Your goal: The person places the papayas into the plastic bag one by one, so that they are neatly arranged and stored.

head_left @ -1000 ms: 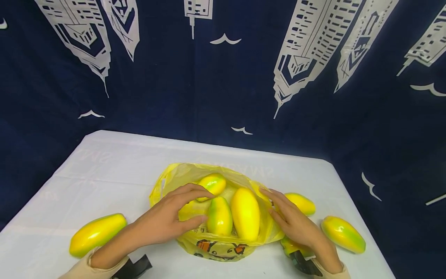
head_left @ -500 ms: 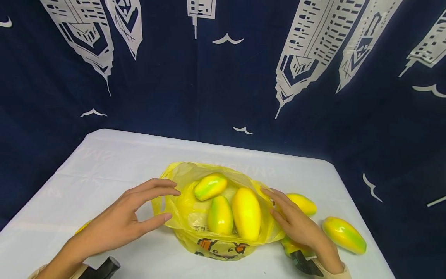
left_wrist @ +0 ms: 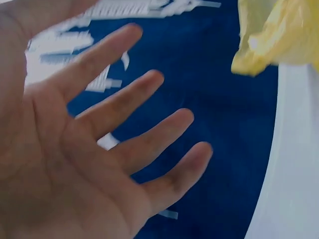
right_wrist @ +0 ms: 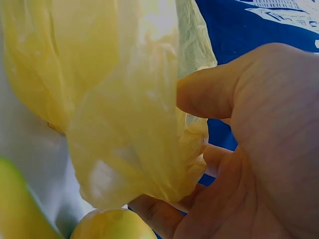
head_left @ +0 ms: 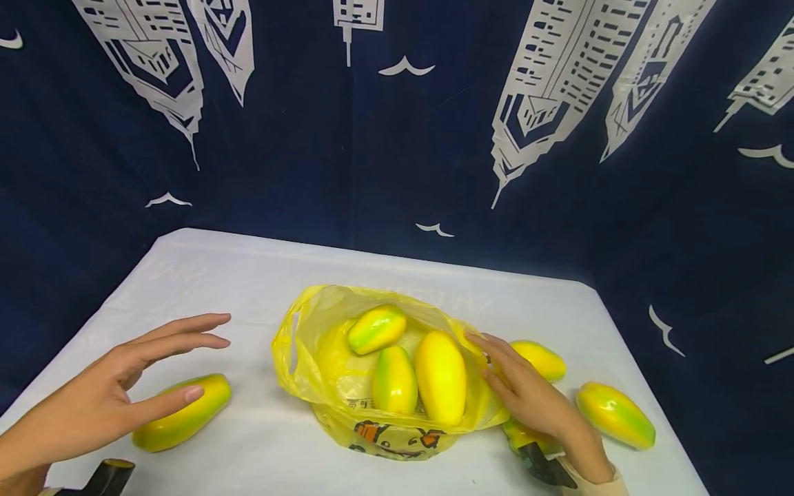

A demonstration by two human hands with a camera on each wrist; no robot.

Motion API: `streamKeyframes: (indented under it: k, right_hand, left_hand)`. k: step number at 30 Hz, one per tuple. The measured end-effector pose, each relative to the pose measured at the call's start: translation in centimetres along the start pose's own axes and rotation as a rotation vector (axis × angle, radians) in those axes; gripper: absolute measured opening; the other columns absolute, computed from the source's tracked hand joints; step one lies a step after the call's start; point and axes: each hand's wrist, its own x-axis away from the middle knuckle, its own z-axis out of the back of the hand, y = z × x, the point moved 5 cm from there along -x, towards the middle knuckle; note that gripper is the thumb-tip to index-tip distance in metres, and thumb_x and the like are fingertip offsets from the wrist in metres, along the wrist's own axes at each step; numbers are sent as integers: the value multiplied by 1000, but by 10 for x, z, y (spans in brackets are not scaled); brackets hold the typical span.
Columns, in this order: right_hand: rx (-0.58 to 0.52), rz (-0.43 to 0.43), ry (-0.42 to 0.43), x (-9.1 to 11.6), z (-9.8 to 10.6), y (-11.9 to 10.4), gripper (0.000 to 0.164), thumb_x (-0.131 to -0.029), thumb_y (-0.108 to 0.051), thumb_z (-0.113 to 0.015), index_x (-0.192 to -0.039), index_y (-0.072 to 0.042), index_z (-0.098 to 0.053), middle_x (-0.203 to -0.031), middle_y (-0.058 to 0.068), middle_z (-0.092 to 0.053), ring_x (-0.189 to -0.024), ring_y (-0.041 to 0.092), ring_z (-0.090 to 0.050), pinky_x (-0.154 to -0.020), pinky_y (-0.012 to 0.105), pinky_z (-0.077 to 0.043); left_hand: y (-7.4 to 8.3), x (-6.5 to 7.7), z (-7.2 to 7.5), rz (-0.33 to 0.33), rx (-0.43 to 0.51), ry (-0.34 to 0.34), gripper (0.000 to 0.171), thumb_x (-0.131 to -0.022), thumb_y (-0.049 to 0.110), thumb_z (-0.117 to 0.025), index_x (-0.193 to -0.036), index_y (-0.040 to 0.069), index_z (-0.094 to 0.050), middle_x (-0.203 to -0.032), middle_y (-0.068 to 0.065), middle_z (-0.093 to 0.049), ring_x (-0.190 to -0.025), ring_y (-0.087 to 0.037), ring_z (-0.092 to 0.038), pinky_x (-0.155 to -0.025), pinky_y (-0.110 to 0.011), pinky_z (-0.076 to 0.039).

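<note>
A yellow plastic bag [head_left: 347, 427] lies with its mouth spread on the white-covered table. Inside rest a large mango-like fruit [head_left: 440, 379], a smaller greenish one [head_left: 395, 382] and another yellow-green fruit [head_left: 377, 329] behind. My right hand [head_left: 536, 403] holds the bag's right rim; in the right wrist view its thumb presses the yellow film against the fingers. My left hand [head_left: 102, 396] is in the air at the left, fingers spread and nothing in it. Below and beyond its thumb lies a yellow-green fruit [head_left: 192, 417] on the cloth, partly hidden.
To the right of the bag lie a yellow fruit [head_left: 541, 359] and a yellow-green fruit [head_left: 615, 415]. Another fruit [head_left: 517, 437] is mostly covered by my right wrist. A dark blue curtain [head_left: 347, 172] with white building prints hangs behind the table [head_left: 248, 275].
My left hand has moved out of the bag's mouth and leftward to over the fruit at the left. My right hand stays on the rim.
</note>
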Motion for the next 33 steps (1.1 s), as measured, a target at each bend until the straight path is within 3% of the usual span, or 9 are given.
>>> streamKeyframes:
  k: [2, 3, 5, 7, 10, 12, 14, 25, 33]
  right_hand:
    - [2, 11, 2, 0, 0, 0, 61, -104, -14, -54, -157, -34, -31, -159, 7, -38, -143, 32, -42, -110, 55, -42]
    - [0, 13, 4, 0, 0, 0, 60, -104, -14, -54, -157, -34, -31, -159, 7, -38, -143, 32, -42, -110, 55, -42]
    - [-2, 17, 6, -1, 0, -1, 60, -104, -14, -53, -157, -34, -32, -159, 7, -38, -143, 33, -41, -110, 56, -42]
    - [-4, 17, 5, -1, -1, 0, 60, -104, -14, -53, -157, -33, -32, -159, 8, -38, -143, 34, -41, -110, 57, -41]
    - [-4, 17, 7, -1, -1, 0, 59, -105, -14, -52, -157, -33, -32, -159, 9, -38, -143, 35, -40, -110, 58, -41]
    - [-5, 16, 6, -1, -1, 0, 59, -105, -14, -52, -157, -32, -32, -159, 9, -38, -144, 36, -40, -110, 59, -40]
    - [-6, 6, 2, -1, -1, 0, 60, -104, -14, -53, -157, -33, -32, -159, 9, -37, -144, 36, -39, -110, 59, -40]
    - [-27, -34, -17, 0, 0, 2, 60, -105, -15, -53, -156, -37, -30, -160, 8, -35, -145, 35, -38, -111, 59, -39]
    - [-20, -35, -18, 0, -1, 3, 59, -106, -18, -51, -157, -38, -29, -161, 6, -35, -145, 33, -38, -111, 57, -40]
  left_hand:
    - [-18, 7, 4, 51, -8, -29, 51, -89, 14, -76, -133, 35, -60, -159, 14, -34, -140, 7, -24, -101, -81, -25]
    - [-26, 10, 6, 70, -1, -42, 51, -90, 14, -76, -134, 34, -59, -160, 14, -31, -140, 8, -21, -90, -87, -23]
    - [-39, 16, 9, 67, -2, -61, 53, -90, 12, -75, -136, 32, -57, -163, 11, -26, -141, 9, -17, -90, -88, -19]
    - [-49, 21, 11, 51, 8, -82, 56, -90, 9, -73, -139, 29, -55, -165, 8, -23, -143, 10, -13, -101, -85, -13]
    - [-59, 27, 12, 2, 21, -101, 60, -90, 3, -71, -143, 22, -52, -166, 3, -21, -147, 9, -9, -126, -37, 1]
    - [-65, 29, 12, -21, 5, -105, 61, -90, 1, -70, -144, 20, -51, -166, 3, -21, -147, 10, -10, -113, -6, -7]
    - [-71, 30, 12, -48, -7, -103, 62, -89, -2, -70, -145, 18, -51, -166, 1, -23, -147, 9, -13, -101, 1, -16]
    - [-105, 35, 5, 49, 13, -183, 61, -92, 5, -69, -148, 21, -48, -165, 9, -25, -139, 20, -17, -87, -8, -42]
    - [-126, 40, -10, 116, 94, -212, 59, -94, 9, -68, -148, 20, -48, -160, 19, -32, -132, 25, -24, -88, -9, -45]
